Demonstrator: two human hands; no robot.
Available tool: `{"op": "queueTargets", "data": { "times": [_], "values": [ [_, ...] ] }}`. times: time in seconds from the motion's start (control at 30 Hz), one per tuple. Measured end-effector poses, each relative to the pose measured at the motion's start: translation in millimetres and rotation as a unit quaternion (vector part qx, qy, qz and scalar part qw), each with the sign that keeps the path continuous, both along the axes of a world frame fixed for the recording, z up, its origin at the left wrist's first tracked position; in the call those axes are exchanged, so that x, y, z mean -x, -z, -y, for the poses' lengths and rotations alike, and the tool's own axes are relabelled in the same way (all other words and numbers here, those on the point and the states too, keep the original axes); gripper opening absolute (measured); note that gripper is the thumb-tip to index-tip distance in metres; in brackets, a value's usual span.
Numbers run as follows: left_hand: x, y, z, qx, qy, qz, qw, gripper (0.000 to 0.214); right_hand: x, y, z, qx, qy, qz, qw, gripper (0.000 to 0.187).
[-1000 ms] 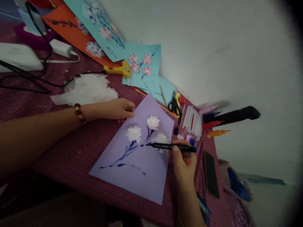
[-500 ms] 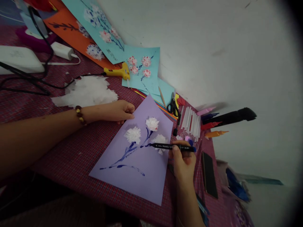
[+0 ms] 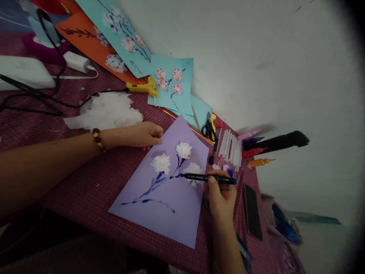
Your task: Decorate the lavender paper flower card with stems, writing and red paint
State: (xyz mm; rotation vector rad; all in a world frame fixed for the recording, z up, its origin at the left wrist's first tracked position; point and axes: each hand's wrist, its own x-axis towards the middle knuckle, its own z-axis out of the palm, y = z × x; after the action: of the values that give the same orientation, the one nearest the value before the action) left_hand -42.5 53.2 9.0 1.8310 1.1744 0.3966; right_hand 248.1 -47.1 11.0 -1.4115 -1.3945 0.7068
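A sheet of purple paper [image 3: 159, 224] lies at an angle on the table, with three white ruffled paper flowers [image 3: 160, 163] on it and dark blue painted stems [image 3: 154, 185] running between them. My right hand [image 3: 222, 194] is closed around a black marker [image 3: 211, 178], whose tip touches the paper at a stem beside the rightmost flower. That flower is partly covered by the marker. At the sheet's upper left edge, my left hand [image 3: 149, 135] has its fingers curled, with thumb and fingertips on the paper's edge.
White tissue pieces [image 3: 108, 110] lie behind my left forearm, near a yellow glue gun [image 3: 142, 87] with its cord. Finished flower cards [image 3: 184, 72] lean against the wall. Scissors [image 3: 209, 129], a pencil [image 3: 195, 117], glue sticks [image 3: 229, 148] and a phone [image 3: 252, 211] lie to the right.
Almost nothing differs. The whole view has shifted very slightly; both hands, the marker and the purple paper keep their places.
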Motion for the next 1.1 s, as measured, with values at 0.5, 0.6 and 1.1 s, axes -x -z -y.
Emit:
{"op": "queueTargets", "data": {
  "times": [0.5, 0.6, 1.1],
  "values": [
    [0.4, 0.5, 0.7, 0.008, -0.002, 0.001, 1.0, 0.015, -0.7, -0.5, 2.3, -0.002, 0.0, 0.006, 1.0, 0.011],
    [0.2, -0.3, 1.3, 0.014, -0.005, 0.003, 1.0, 0.016, -0.4, -1.3, 2.0, 0.006, 0.0, 0.012, 1.0, 0.012],
    [0.2, -2.2, 2.5, 0.012, -0.005, 0.008, 1.0, 0.017, -0.5, -1.3, 0.6, 0.006, -0.001, 0.005, 1.0, 0.013]
  ]
}}
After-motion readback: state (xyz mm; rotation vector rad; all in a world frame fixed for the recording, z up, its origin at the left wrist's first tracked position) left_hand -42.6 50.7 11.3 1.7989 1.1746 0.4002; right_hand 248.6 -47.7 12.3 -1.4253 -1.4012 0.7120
